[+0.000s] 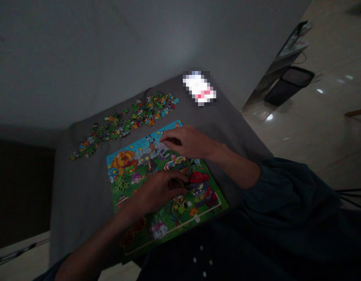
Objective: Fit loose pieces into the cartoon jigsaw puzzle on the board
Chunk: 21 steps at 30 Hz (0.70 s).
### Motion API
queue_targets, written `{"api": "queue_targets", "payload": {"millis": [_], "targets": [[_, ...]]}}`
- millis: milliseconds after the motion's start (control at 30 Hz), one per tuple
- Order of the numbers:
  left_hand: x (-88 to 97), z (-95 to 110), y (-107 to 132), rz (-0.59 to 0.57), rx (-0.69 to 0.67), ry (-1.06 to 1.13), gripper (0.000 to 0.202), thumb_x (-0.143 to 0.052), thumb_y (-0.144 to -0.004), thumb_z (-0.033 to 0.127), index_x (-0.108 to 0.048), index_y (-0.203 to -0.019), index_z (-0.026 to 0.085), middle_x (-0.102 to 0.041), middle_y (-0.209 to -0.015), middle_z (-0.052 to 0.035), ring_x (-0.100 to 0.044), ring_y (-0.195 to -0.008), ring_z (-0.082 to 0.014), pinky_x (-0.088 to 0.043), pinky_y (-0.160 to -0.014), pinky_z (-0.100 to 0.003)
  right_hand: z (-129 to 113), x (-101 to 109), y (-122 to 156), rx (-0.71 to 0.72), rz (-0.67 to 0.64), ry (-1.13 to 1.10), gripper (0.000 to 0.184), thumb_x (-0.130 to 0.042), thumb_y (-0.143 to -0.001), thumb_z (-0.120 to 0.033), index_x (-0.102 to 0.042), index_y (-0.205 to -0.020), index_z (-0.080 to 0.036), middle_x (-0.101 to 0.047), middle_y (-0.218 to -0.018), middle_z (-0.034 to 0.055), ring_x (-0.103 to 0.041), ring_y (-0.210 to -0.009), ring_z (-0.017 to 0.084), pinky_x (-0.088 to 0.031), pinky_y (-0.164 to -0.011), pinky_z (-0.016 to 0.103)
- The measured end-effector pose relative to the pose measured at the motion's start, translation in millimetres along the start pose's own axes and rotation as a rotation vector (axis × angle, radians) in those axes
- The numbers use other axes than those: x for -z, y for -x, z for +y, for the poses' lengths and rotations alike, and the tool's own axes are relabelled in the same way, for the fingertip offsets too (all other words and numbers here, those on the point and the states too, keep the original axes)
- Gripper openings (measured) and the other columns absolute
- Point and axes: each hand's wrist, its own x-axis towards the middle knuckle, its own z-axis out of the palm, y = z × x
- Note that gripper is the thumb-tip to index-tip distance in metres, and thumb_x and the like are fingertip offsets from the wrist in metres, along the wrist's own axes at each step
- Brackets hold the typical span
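A colourful cartoon jigsaw puzzle board [130, 164] lies on a grey cloth-covered table [78, 195] in front of me. My left hand [157, 191] rests on the middle of the board, fingers curled and pinched on a spot near a red-capped figure; what it holds is too small to name. My right hand [189, 141] lies on the board's far right part, fingers bent with their tips pressing the picture. Loose puzzle pieces [130, 119] lie scattered in a long band beyond the board.
A white and pink object [199, 88], blurred out, sits at the table's far corner. To the right is a shiny tiled floor with a dark bin [288, 84]. A grey wall rises behind the table. The room is dim.
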Motion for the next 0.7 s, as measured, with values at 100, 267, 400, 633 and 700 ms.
{"api": "queue_targets", "payload": {"millis": [100, 267, 400, 633, 700], "targets": [[3.1, -1, -1, -0.006, -0.005, -0.044, 0.024, -0.074, -0.086, 0.037, -0.075, -0.107, 0.024, -0.078, -0.090, -0.0010, -0.069, -0.073, -0.0164, -0.048, -0.064, -0.026, 0, 1, 0, -0.015, -0.004, -0.006, 0.022, -0.052, -0.100, -0.021, -0.072, -0.110, -0.015, -0.071, -0.090, 0.0032, -0.059, -0.079, 0.014, -0.037, -0.075, 0.028], [11.3, 1, -2, -0.047, -0.053, -0.120, 0.011, -0.072, -0.089, 0.034, -0.079, -0.096, 0.028, -0.079, -0.090, 0.0018, -0.071, -0.076, -0.0157, -0.047, -0.067, -0.025, 0, 1, 0, -0.020, 0.003, -0.023, 0.021, -0.053, -0.099, -0.018, -0.072, -0.108, -0.014, -0.069, -0.084, 0.0023, -0.058, -0.074, 0.014, -0.036, -0.072, 0.028], [14.5, 7, -4, -0.056, -0.080, -0.167, 0.012, -0.071, -0.089, 0.027, -0.080, -0.098, 0.029, -0.080, -0.099, 0.0019, -0.073, -0.088, -0.0175, -0.050, -0.076, -0.026, 0, 1, 0, -0.029, -0.014, -0.019, 0.020, -0.053, -0.099, -0.019, -0.071, -0.108, -0.015, -0.069, -0.084, 0.0020, -0.058, -0.074, 0.014, -0.037, -0.072, 0.029], [17.5, 7, -6, -0.056, -0.108, -0.202, 0.016, -0.068, -0.091, 0.020, -0.079, -0.101, 0.026, -0.079, -0.106, 0.0010, -0.072, -0.094, -0.0166, -0.051, -0.084, -0.027, 0, 1, 1, -0.002, -0.015, -0.016, 0.022, -0.052, -0.099, -0.020, -0.072, -0.109, -0.014, -0.070, -0.086, 0.0035, -0.058, -0.076, 0.015, -0.036, -0.073, 0.029], [18.3, 5, -6, -0.071, -0.125, -0.204, 0.017, -0.067, -0.092, 0.021, -0.079, -0.103, 0.027, -0.078, -0.108, 0.0015, -0.072, -0.097, -0.0163, -0.051, -0.086, -0.027, 0, 1, 1, -0.001, -0.018, -0.018, 0.023, -0.052, -0.100, -0.022, -0.072, -0.109, -0.015, -0.070, -0.085, 0.0029, -0.058, -0.075, 0.015, -0.036, -0.073, 0.029]]}}
